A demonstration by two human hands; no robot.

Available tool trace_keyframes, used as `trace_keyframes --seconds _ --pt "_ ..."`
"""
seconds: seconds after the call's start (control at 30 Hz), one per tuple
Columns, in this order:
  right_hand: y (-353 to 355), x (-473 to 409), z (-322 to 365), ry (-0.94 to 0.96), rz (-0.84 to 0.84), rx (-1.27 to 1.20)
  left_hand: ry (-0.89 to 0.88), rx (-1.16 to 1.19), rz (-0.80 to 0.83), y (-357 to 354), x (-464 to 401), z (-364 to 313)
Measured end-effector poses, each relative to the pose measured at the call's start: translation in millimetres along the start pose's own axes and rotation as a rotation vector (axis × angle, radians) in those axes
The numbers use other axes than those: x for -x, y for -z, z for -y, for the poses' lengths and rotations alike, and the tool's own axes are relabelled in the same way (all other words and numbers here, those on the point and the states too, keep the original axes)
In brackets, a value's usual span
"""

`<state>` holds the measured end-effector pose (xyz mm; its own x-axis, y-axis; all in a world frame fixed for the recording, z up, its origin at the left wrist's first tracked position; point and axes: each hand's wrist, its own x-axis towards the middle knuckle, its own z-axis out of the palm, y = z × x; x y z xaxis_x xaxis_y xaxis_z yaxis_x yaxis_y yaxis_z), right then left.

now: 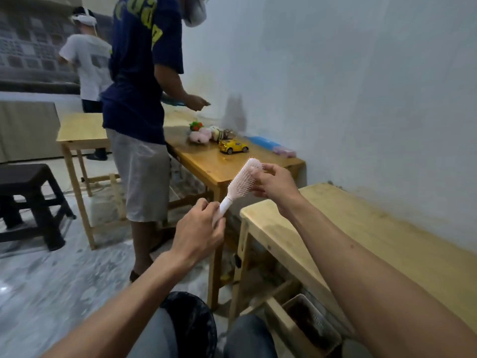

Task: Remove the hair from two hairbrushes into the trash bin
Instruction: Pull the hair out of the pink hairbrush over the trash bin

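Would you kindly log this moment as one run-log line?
left hand: grip on pale pink plastic hairbrush handle | right hand: picking at bristles | black trash bin: below

Your pale pink hairbrush (241, 183) is held aloft, tilted — bristles facing right. The black-lined trash bin (192, 324) sits between your knees.
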<state>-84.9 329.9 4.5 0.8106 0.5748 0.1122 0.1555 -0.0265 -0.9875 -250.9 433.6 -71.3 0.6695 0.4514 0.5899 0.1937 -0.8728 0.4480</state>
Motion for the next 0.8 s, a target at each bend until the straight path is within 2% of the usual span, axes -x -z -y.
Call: trace_keyframes --seconds 0.33,0.6,0.8 --pt "148 9 -25 -0.069 -0.370 0.050 -0.185 0.093 0.187 -95 -32 -107" --pt "271 15 -66 -0.269 -0.565 0.122 -0.412 0.150 0.410 -183 -51 -186" --pt "325 -15 -95 -0.373 -0.720 0.133 -0.450 0.130 0.521 -237 -77 -228"
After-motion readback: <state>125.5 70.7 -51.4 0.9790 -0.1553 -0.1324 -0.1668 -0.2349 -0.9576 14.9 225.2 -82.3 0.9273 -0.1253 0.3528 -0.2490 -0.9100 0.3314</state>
